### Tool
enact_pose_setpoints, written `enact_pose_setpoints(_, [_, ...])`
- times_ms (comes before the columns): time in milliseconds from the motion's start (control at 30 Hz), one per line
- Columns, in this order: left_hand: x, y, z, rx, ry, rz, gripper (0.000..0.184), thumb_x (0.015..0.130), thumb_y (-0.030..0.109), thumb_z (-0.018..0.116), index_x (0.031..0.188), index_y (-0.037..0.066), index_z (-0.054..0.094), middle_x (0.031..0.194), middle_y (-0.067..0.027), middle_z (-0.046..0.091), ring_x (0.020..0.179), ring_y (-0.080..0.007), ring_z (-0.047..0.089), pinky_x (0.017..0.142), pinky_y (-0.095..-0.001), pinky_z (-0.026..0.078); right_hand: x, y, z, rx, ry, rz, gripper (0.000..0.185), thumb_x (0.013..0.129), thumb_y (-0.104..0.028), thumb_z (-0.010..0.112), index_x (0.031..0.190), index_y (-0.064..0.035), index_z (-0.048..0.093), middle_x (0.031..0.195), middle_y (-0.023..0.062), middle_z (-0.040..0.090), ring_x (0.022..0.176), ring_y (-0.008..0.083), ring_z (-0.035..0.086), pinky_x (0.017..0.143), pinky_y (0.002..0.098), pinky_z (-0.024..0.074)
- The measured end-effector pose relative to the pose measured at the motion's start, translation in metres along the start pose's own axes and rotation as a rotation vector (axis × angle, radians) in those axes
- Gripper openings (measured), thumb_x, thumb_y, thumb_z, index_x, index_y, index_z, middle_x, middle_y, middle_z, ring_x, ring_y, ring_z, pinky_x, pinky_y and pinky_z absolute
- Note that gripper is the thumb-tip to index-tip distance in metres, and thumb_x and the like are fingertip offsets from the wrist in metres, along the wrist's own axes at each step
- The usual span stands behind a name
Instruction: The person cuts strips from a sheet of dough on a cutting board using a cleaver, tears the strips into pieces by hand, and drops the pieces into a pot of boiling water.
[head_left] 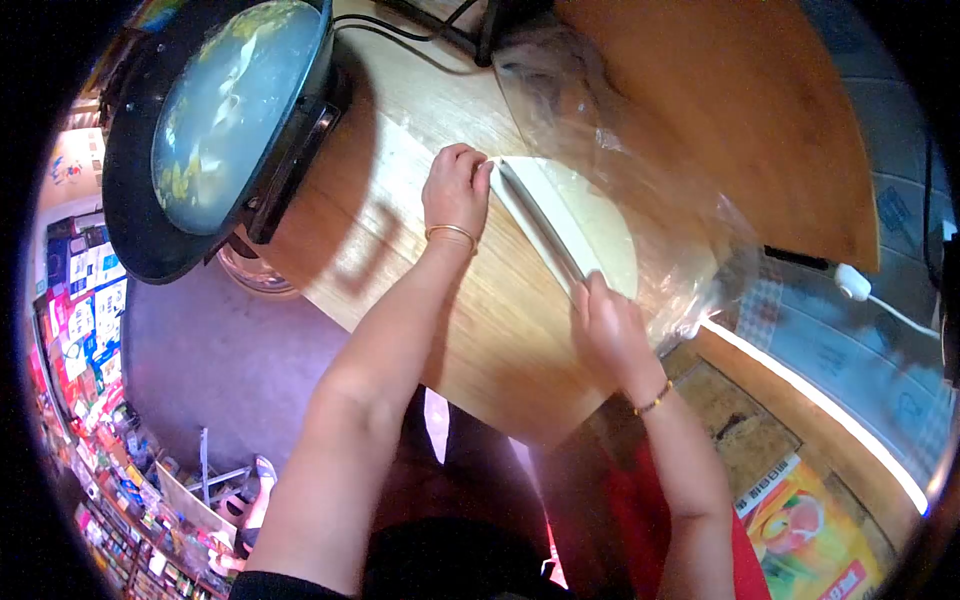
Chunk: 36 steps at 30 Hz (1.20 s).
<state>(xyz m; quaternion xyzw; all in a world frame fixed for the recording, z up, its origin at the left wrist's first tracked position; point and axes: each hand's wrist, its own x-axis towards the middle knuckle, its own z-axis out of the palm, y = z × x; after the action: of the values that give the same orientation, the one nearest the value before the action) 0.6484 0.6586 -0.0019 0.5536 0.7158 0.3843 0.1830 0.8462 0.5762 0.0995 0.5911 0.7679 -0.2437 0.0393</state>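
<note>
A pale, flat dough sheet [603, 215] with a rounded outer edge lies on the wooden table. Across its straight side runs a knife [545, 228] with a long grey blade, a narrow white strip of dough showing along its left side. My right hand [610, 325] is closed round the knife's lower end, which the fingers hide. At the upper end, my left hand [458, 190] has its fingers curled, thumb and fingertips at the corner of the dough beside the blade tip. Its exact grip is partly hidden.
A dark wok [140, 150] of cloudy liquid with pale strips and yellow-green bits stands at upper left. Clear plastic [690, 250] is bunched right of the dough. A round brown board [740, 110] lies behind; a cable [400, 38] crosses the table [480, 340].
</note>
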Motion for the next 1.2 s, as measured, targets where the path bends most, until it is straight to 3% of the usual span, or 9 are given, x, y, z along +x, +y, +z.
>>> enact_pose_setpoints(267, [0.0, -0.002, 0.001, 0.029, 0.034, 0.039, 0.012, 0.073, 0.016, 0.06, 0.079, 0.006, 0.06, 0.09, -0.0079, 0.055, 0.083, -0.024, 0.054, 0.072, -0.031, 0.044, -0.067, 0.036, 0.009, -0.128, -0.037, 0.129, 0.02, 0.085, -0.02, 0.045, 0.076, -0.0019, 0.044, 0.055, 0.0175, 0.055, 0.051, 0.0335, 0.056, 0.045, 0.0404, 0.0461])
enact_pose_setpoints(467, [-0.001, 0.002, 0.0, 0.039, 0.029, 0.049, 0.013, 0.076, 0.018, 0.057, 0.08, 0.005, 0.059, 0.091, -0.0086, 0.054, 0.084, -0.0248, 0.053, 0.073, -0.0329, 0.043, -0.117, 0.072, 0.01, -0.093, -0.123, 0.165, 0.016, 0.084, -0.018, 0.046, 0.081, -0.0029, 0.045, 0.064, 0.0191, 0.056, 0.057, 0.0348, 0.057, 0.05, 0.0444, 0.0455])
enact_pose_setpoints(800, [-0.002, 0.003, 0.004, 0.037, 0.022, 0.048, 0.013, 0.074, 0.016, 0.059, 0.079, 0.005, 0.058, 0.089, -0.0094, 0.054, 0.082, -0.0248, 0.053, 0.072, -0.0322, 0.044, -0.126, 0.096, 0.028, -0.101, -0.209, 0.297, 0.012, 0.083, -0.019, 0.047, 0.087, -0.008, 0.048, 0.076, 0.0189, 0.058, 0.064, 0.0374, 0.056, 0.057, 0.0456, 0.0447])
enact_pose_setpoints(867, [-0.001, 0.0, 0.005, 0.035, 0.034, 0.093, 0.014, 0.073, 0.017, 0.06, 0.079, 0.005, 0.058, 0.088, -0.0099, 0.054, 0.082, -0.0243, 0.053, 0.072, -0.0312, 0.044, -0.128, 0.103, 0.023, 0.165, -0.112, 0.199, 0.016, 0.082, -0.018, 0.047, 0.096, -0.0091, 0.048, 0.08, 0.0182, 0.058, 0.071, 0.0378, 0.056, 0.064, 0.0428, 0.0455])
enact_pose_setpoints(1000, [0.003, 0.001, -0.002, 0.006, -0.075, 0.102, 0.016, 0.07, 0.016, 0.062, 0.079, 0.004, 0.055, 0.092, -0.0113, 0.051, 0.081, -0.0249, 0.052, 0.07, -0.0316, 0.043, -0.142, 0.079, 0.007, 0.196, 0.22, 0.249, 0.031, 0.081, -0.012, 0.048, 0.112, -0.0075, 0.044, 0.081, 0.0173, 0.058, 0.076, 0.0366, 0.055, 0.07, 0.0398, 0.0451])
enact_pose_setpoints(1067, [0.012, -0.006, 0.001, 0.033, -0.091, 0.159, 0.017, 0.069, 0.016, 0.063, 0.079, 0.004, 0.055, 0.092, -0.0109, 0.051, 0.078, -0.0241, 0.052, 0.067, -0.0309, 0.043, -0.136, 0.054, -0.008, 0.396, 0.325, 0.521, 0.044, 0.079, -0.005, 0.047, 0.122, -0.0048, 0.036, 0.09, 0.0168, 0.054, 0.083, 0.035, 0.053, 0.075, 0.0381, 0.0436])
enact_pose_setpoints(1133, [0.019, -0.005, -0.001, 0.005, -0.254, -0.027, 0.018, 0.068, 0.015, 0.063, 0.078, 0.003, 0.054, 0.086, -0.0114, 0.054, 0.075, -0.0244, 0.053, 0.066, -0.0314, 0.043, -0.136, 0.071, 0.015, 0.208, 0.386, 0.428, 0.047, 0.079, -0.003, 0.047, 0.124, -0.0037, 0.033, 0.095, 0.0177, 0.051, 0.087, 0.0341, 0.051, 0.076, 0.0377, 0.0431])
enact_pose_setpoints(1167, [0.021, -0.004, -0.001, 0.004, -0.245, -0.017, 0.018, 0.068, 0.015, 0.063, 0.078, 0.003, 0.054, 0.086, -0.0114, 0.054, 0.075, -0.0244, 0.053, 0.066, -0.0314, 0.043, -0.133, 0.08, 0.029, 0.023, 0.433, 0.334, 0.05, 0.078, -0.002, 0.047, 0.126, -0.0026, 0.031, 0.099, 0.0186, 0.048, 0.09, 0.0331, 0.05, 0.077, 0.0373, 0.0426])
enact_pose_setpoints(1200, [0.023, -0.002, -0.002, 0.012, -0.292, -0.037, 0.017, 0.068, 0.014, 0.063, 0.078, 0.003, 0.054, 0.082, -0.0117, 0.055, 0.073, -0.0246, 0.054, 0.066, -0.032, 0.044, -0.126, 0.082, 0.035, 0.014, 0.415, 0.392, 0.051, 0.078, -0.001, 0.046, 0.126, -0.0037, 0.031, 0.105, 0.0203, 0.046, 0.094, 0.0346, 0.048, 0.078, 0.0374, 0.0414])
